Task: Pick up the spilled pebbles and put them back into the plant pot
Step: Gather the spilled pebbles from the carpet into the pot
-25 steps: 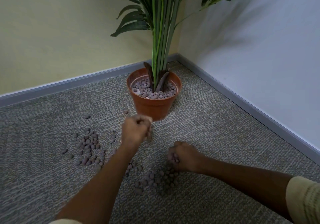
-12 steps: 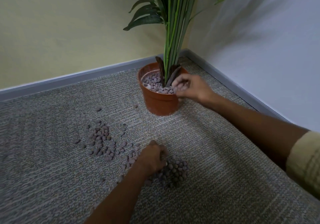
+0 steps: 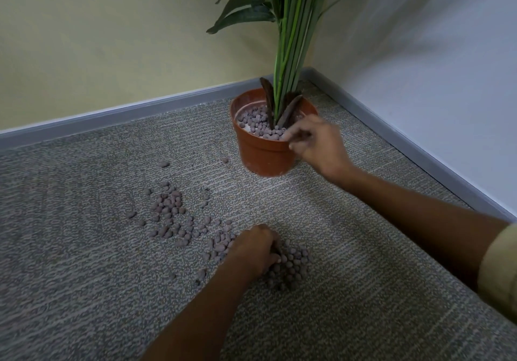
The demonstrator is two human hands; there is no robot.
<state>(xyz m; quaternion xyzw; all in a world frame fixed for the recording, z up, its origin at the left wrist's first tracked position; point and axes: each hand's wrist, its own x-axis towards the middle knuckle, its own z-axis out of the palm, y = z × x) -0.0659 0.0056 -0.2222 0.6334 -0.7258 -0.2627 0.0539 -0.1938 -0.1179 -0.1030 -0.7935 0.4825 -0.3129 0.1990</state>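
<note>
A terracotta plant pot (image 3: 261,156) with a tall green plant (image 3: 291,47) stands on the carpet in the room's corner, its top layered with grey-brown pebbles (image 3: 256,121). Spilled pebbles lie in front of it in two patches: one pile (image 3: 295,267) near the middle, a looser scatter (image 3: 170,212) to the left. My left hand (image 3: 253,251) rests on the left edge of the middle pile, fingers curled round pebbles. My right hand (image 3: 317,142) hovers at the pot's front right rim, fingers loosely spread over the pebbles inside, blurred, nothing visibly held.
Grey baseboards (image 3: 112,114) run along the yellow wall at the back and the white wall at the right, meeting behind the pot. Single stray pebbles (image 3: 164,164) lie further left on the grey carpet (image 3: 84,276). Leaves overhang the pot.
One second ago the left hand was raised near the pot and the right on the pile. They swapped: left came down onto the pile, right went to the pot and has since shifted toward its front rim.
</note>
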